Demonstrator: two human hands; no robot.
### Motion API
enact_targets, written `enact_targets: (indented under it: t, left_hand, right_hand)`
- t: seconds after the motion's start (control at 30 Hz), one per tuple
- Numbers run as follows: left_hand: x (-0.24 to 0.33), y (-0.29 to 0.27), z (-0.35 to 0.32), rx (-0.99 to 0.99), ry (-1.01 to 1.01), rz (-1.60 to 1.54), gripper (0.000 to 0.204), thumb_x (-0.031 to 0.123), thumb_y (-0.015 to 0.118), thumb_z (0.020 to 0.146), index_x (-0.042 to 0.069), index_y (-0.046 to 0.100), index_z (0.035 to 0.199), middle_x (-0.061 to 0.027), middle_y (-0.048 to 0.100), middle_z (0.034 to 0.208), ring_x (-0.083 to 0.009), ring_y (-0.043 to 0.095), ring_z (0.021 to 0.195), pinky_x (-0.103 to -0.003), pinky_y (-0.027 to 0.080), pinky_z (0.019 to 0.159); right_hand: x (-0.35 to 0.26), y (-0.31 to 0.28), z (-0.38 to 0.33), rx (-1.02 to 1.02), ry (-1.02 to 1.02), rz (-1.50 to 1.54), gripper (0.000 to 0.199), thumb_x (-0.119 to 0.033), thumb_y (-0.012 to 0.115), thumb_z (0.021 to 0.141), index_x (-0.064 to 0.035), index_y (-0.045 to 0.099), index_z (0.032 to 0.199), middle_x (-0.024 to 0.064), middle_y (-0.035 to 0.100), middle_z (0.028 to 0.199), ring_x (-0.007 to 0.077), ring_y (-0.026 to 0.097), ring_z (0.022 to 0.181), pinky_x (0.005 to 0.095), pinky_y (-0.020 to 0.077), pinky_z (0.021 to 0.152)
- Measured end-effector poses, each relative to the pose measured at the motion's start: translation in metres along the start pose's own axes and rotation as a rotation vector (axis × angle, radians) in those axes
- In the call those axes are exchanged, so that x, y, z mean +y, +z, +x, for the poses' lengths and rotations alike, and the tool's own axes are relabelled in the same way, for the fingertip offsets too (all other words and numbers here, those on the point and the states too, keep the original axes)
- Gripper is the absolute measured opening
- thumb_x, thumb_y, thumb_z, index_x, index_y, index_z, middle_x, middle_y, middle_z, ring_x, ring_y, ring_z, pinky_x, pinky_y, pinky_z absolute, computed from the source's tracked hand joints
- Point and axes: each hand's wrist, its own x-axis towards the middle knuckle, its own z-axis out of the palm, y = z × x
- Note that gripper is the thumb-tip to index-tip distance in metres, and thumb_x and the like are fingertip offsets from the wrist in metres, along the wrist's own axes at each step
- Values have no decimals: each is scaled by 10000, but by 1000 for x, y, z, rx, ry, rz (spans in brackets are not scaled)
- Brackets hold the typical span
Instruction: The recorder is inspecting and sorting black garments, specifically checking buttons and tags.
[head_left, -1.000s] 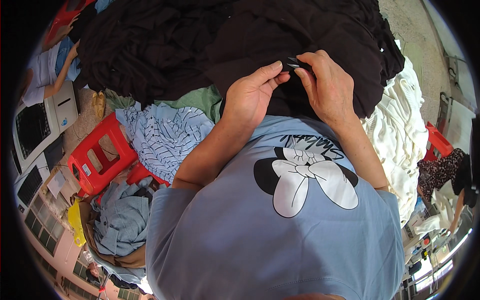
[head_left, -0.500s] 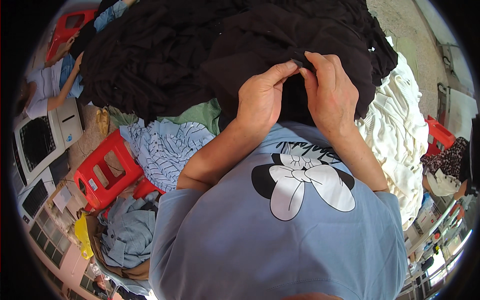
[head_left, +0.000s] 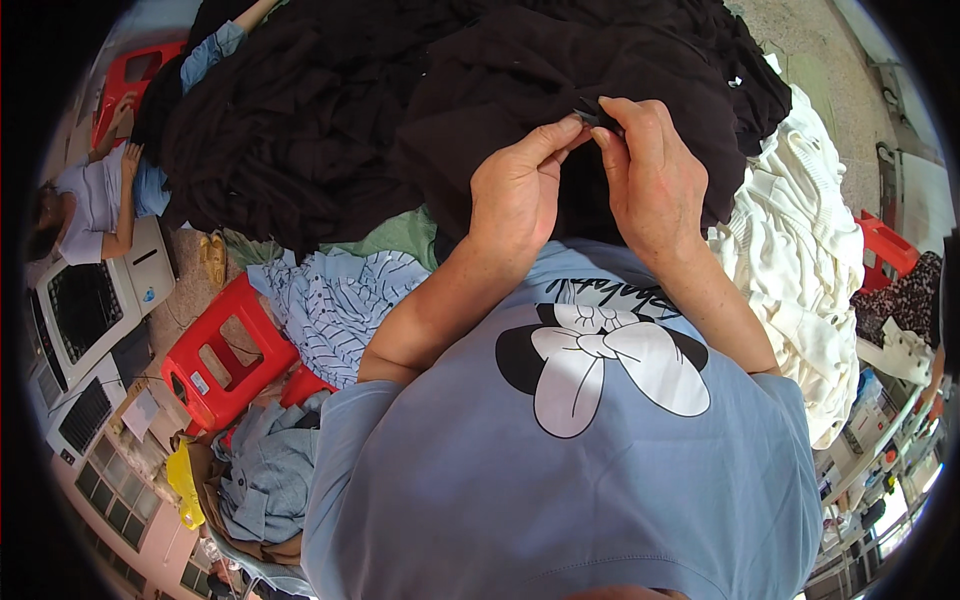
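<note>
A heap of black cloth (head_left: pixel 480 80) fills the space in front of me. Over its near part my left hand (head_left: pixel 518 192) is closed, thumb and fingers pinching an edge of the black cloth. Close to its fingertips, my right hand (head_left: pixel 655 180) is closed with thumb and forefinger on a small dark pointed thing (head_left: pixel 592 112). It may be a small blade or snips; its kind is too small to tell. The two hands' fingertips nearly meet, and the other fingers of the right hand are curled behind.
White knit garments (head_left: pixel 795 260) are piled at the right. Blue patterned cloth (head_left: pixel 330 300) and a red plastic stool (head_left: pixel 228 355) stand at the left, above a bag of blue-grey clothes (head_left: pixel 265 480). Another person (head_left: pixel 90 205) sits at the far left beside a parked vehicle (head_left: pixel 100 300).
Both hands have shifted slightly left, still close together. More of the small dark thing shows between the fingertips. The person at the far left has moved their arm.
</note>
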Motion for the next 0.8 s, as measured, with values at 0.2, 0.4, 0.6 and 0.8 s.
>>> enact_targets:
  t: [0.2, 0.4, 0.6, 0.8]
  left_hand:
    - [-2, 0, 1, 63, -25, 6, 147, 10, 589, 895, -105, 656, 956, -171, 665, 1006, -243, 626, 983, -366, 479, 963]
    - [-2, -2, 9, 104, -15, 7, 140, 2, 590, 889, -110, 653, 946, -185, 662, 1001, -258, 630, 978, -369, 481, 963]
    - [-3, 10, 22, 49, -13, 19, 137, 2, 601, 879, -107, 656, 943, -189, 663, 995, -267, 635, 971, -363, 482, 952]
    - [2, 25, 21, -56, -103, 26, 244, 199, 613, 908, -7, 668, 1028, -95, 663, 1028, -194, 601, 962, -385, 454, 894]
  right_hand:
    - [5, 6, -3, 4, -12, -58, 262, -110, 680, 832, -79, 561, 1064, 66, 572, 839, 239, 611, 697, 323, 479, 565]
    - [18, 1, 6, -121, 157, 280, 175, -141, 630, 890, -53, 585, 1034, 98, 624, 894, 278, 639, 731, 345, 501, 614]
    - [47, -5, 35, -236, 455, 678, 234, -240, 676, 894, -19, 618, 949, -4, 611, 770, 85, 543, 661, 242, 449, 581]
    - [43, -7, 57, -299, 628, 1243, 135, -156, 684, 880, -36, 625, 887, -19, 575, 740, 49, 533, 629, 195, 433, 583]
